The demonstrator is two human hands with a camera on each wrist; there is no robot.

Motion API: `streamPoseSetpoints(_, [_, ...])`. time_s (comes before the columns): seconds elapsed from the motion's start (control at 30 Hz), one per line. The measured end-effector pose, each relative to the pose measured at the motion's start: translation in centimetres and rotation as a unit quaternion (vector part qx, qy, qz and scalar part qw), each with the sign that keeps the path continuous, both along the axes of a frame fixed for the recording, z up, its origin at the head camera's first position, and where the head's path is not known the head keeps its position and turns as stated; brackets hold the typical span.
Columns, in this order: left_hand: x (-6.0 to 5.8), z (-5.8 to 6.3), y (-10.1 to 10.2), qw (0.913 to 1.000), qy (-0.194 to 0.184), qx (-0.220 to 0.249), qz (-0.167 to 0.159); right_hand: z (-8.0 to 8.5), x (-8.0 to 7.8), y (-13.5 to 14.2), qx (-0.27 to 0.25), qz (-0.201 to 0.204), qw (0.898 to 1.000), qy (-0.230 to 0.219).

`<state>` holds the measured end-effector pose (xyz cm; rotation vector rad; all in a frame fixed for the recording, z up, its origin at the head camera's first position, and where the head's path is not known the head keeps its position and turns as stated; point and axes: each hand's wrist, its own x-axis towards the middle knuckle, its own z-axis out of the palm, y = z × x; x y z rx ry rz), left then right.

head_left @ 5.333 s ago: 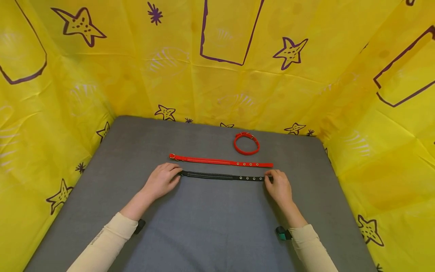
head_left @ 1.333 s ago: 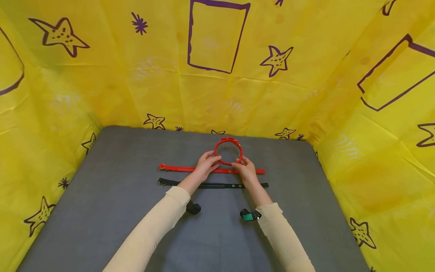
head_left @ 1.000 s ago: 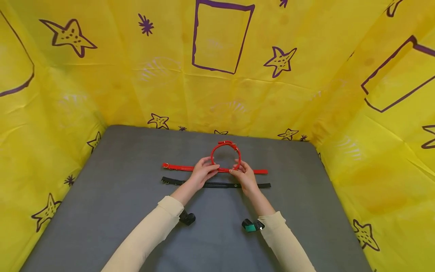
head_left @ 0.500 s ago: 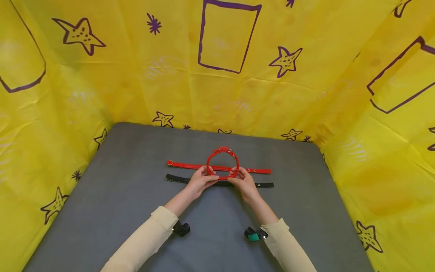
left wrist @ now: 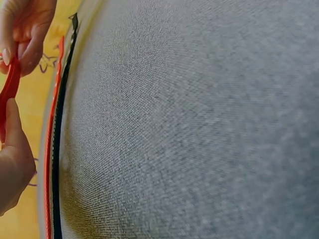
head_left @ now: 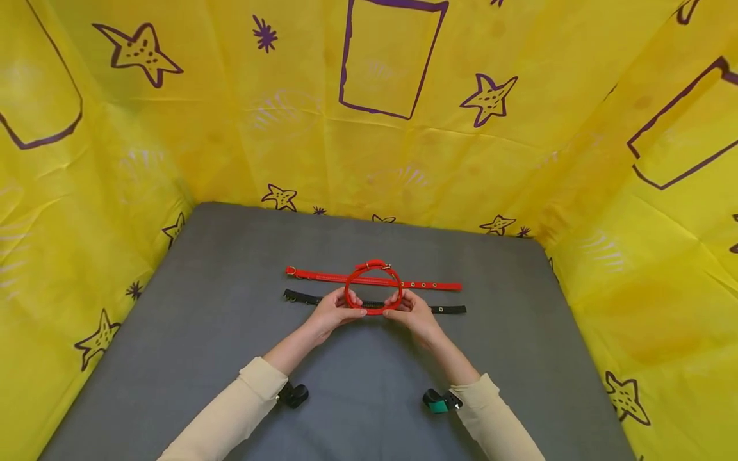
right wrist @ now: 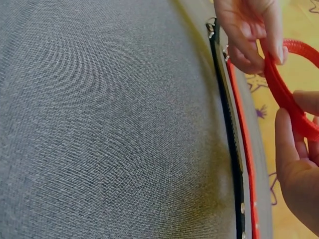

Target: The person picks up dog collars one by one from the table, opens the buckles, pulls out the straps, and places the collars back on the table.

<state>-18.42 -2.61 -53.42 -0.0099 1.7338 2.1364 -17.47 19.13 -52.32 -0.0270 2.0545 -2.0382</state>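
A red collar (head_left: 373,312), buckled into a ring, is held up off the table between both hands. My left hand (head_left: 331,315) pinches its near left side, thumb in front and fingers behind. On the near right side, my right hand (head_left: 418,318) pinches it the same way. The right wrist view shows the collar (right wrist: 282,92) tilted, clear of the cloth. Behind it a second red collar (head_left: 323,277) lies straight, with eyelets toward the right. Nearer lies a black collar (head_left: 301,297), also straight, its middle partly hidden by the hands and ring.
Grey cloth (head_left: 369,397) covers the table. Yellow sheets (head_left: 230,147) with starfish drawings rise along the back and both sides. Black wrist straps (head_left: 295,395) hang below each sleeve.
Earlier both hands were at the ends of the black collar, with the ring lying at the back right. The hands now hold the ring and have brought it nearer, over the straight collars.
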Motion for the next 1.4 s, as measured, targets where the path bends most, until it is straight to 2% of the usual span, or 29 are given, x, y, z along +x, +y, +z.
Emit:
streamPoseSetpoints(0.3, [0.6, 0.3, -0.8, 0.9971, 0.046, -0.054, -0.028, 0.1, 0.4, 0.2, 0.022, 0.029, 0.999, 0.016])
streamPoseSetpoints(0.4, [0.8, 0.4, -1.1, 0.9958, 0.05, -0.069, -0.032, 0.2, 0.5, 0.2, 0.031, 0.036, 0.999, 0.018])
streamPoseSetpoints(0.6, [1.3, 0.7, -1.7, 0.9958, 0.044, -0.077, -0.024, 0.5, 0.8, 0.4, 0.032, 0.049, 0.998, 0.013])
streamPoseSetpoints(0.9, [1.6, 0.7, -2.3, 0.9974, 0.012, -0.071, -0.005, 1.5, 1.3, 0.3, 0.036, 0.07, 0.997, 0.007])
streamPoseSetpoints(1.13, [2.0, 0.7, -2.4, 0.9966, 0.028, -0.078, -0.006, 0.8, 1.3, 0.5, 0.042, 0.063, 0.997, 0.019])
streamPoseSetpoints(1.4, [2.4, 1.2, -2.7, 0.9956, 0.046, -0.08, -0.015, 1.2, 1.5, 0.6, 0.053, 0.037, 0.997, 0.029])
